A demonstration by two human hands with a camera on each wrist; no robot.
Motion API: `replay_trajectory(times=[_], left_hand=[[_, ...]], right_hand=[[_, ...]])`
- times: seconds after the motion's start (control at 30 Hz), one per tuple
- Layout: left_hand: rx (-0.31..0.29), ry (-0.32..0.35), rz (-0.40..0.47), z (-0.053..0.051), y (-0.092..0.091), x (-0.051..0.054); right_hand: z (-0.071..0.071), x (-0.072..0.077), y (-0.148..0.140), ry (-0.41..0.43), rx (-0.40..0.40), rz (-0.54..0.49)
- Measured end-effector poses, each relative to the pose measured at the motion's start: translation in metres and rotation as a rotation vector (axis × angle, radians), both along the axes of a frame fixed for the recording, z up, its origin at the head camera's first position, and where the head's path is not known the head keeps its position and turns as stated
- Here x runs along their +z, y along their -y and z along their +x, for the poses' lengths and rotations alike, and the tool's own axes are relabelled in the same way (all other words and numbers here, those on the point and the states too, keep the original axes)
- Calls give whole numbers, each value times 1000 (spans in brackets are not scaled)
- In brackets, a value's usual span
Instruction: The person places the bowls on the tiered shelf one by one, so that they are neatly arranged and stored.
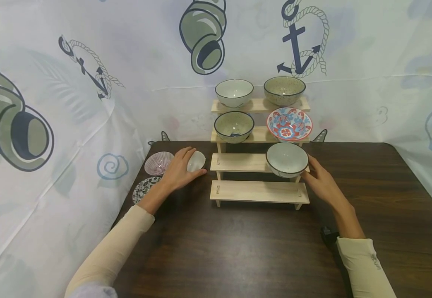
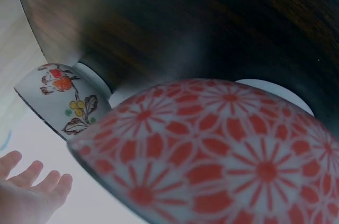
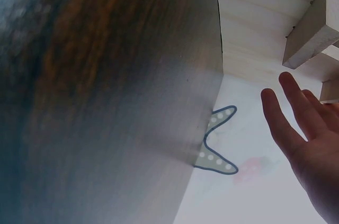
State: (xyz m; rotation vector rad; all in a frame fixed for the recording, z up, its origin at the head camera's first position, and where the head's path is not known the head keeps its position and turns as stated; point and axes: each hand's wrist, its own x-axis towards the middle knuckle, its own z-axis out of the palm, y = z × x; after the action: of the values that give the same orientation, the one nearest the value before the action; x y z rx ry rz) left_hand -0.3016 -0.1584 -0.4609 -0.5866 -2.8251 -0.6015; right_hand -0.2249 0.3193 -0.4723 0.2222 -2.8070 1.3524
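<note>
In the head view, my left hand (image 1: 180, 171) reaches round the left side of a small white bowl (image 1: 196, 161) on the table; whether it touches is unclear. In the left wrist view, its fingers (image 2: 33, 176) look loosely extended near a bowl painted with flowers (image 2: 79, 97). A red-and-white patterned bowl (image 2: 228, 150) fills the foreground there. My right hand (image 1: 322, 180) is against the right side of a white, dark-rimmed bowl (image 1: 286, 159), which stands on the wooden tiered stand (image 1: 238, 162). The right wrist view shows its fingers (image 3: 299, 107) straight beside the stand, that bowl out of sight.
Two speckled bowls (image 1: 284, 92) (image 1: 234, 126), another white bowl (image 1: 234, 93) and a red-and-blue patterned bowl (image 1: 289, 124) sit on the upper tiers. A pink-striped bowl (image 1: 159, 162) and a black-and-white patterned bowl (image 1: 144, 188) lie near the dark table's (image 1: 216, 252) left edge.
</note>
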Motion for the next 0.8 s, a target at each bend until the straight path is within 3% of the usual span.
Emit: replay_trajectory(times=[0.23,0.6,0.8], left_hand=[[15,39,-47,-10,3,-6],[62,123,-143,-16,12,-11],[87,157,-183,-24,8,-14]], right_hand=[[0,0,-1,5,-1,-5],[-5,-4,5,6,10,-27],[-4,-4,0,12,-10,-17]])
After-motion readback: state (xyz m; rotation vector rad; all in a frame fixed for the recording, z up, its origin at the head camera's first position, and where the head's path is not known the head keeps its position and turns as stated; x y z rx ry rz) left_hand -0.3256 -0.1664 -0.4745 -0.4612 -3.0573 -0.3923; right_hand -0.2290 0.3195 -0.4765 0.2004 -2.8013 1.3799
